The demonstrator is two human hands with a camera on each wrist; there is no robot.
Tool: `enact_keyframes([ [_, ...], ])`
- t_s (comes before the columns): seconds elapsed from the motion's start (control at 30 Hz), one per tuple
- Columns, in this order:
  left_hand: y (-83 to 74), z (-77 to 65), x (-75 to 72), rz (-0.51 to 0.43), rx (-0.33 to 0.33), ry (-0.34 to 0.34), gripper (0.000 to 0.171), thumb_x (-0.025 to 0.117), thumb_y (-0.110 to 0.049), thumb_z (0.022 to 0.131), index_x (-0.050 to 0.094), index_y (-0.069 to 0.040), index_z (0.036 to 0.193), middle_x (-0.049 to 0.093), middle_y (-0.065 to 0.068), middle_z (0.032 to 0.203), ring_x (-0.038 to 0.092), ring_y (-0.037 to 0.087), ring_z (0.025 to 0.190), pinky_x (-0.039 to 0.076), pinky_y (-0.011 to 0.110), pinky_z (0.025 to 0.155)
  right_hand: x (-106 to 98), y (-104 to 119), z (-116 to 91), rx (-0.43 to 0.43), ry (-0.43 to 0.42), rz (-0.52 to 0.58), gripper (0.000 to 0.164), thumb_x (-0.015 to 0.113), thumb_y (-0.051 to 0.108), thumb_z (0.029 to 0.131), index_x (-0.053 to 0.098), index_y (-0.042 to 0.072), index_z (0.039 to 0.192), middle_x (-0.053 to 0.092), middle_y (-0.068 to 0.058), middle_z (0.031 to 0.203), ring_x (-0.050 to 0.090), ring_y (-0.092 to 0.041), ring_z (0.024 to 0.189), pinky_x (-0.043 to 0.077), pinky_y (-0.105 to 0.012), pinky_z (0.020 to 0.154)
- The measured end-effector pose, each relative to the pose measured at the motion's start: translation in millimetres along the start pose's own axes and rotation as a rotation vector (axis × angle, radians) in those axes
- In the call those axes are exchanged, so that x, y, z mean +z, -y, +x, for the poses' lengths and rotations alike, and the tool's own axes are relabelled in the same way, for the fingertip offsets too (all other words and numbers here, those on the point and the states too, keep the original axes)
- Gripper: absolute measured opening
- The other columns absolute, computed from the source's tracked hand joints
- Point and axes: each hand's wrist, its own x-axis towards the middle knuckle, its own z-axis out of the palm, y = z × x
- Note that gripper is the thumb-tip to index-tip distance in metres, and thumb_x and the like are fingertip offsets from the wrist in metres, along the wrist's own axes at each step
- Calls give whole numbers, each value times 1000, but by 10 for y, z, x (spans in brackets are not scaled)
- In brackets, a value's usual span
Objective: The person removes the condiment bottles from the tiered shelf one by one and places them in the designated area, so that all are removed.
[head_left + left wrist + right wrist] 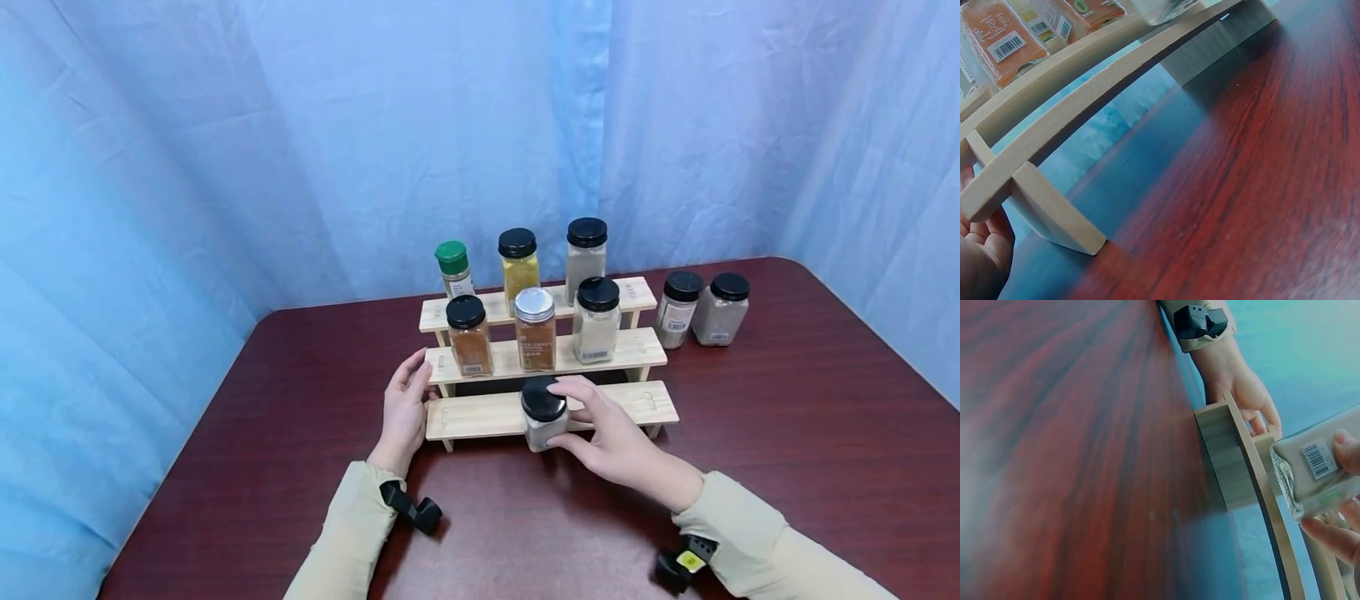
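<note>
My right hand (611, 433) grips a square clear spice jar (542, 402) with a black lid and pale contents, thumb and fingers around its sides. The jar overlaps the front edge of the lowest step of a three-step wooden spice rack (476, 414); in the right wrist view its barcode label (1318, 460) shows and its base points toward the rack. My left hand (403, 410) holds the rack's left end, fingers curled at the wood. Three jars stand on the middle step: one black-lidded with orange-brown spice (471, 350), one silver-lidded (536, 342) and one black-lidded with pale contents (597, 329).
On the top step stand a green-capped bottle (453, 260), a yellow spice jar (521, 275) and a grey one (587, 260). Two more black-lidded jars, one labelled (675, 321) and one square (720, 317), stand right of the rack on the dark red table (817, 433). Blue curtains (420, 150) surround it.
</note>
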Motion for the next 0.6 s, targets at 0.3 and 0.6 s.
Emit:
enact_keyframes([
  [0.3, 1, -1, 4, -14, 1, -3, 41, 49, -9, 98, 42, 5, 137, 59, -8, 98, 49, 3, 67, 40, 16, 59, -244, 3, -140, 13, -36, 12, 77, 75, -26, 56, 41, -7, 123, 47, 3, 123, 47, 7, 111, 51, -13, 79],
  [0.6, -18, -10, 10, -16, 4, -6, 41, 49, -8, 98, 43, 6, 136, 60, -9, 95, 49, 3, 66, 41, 15, 58, -495, -16, -255, 7, -74, -2, 58, 60, 32, 86, 40, -9, 122, 45, 11, 127, 50, 6, 110, 49, -10, 79],
])
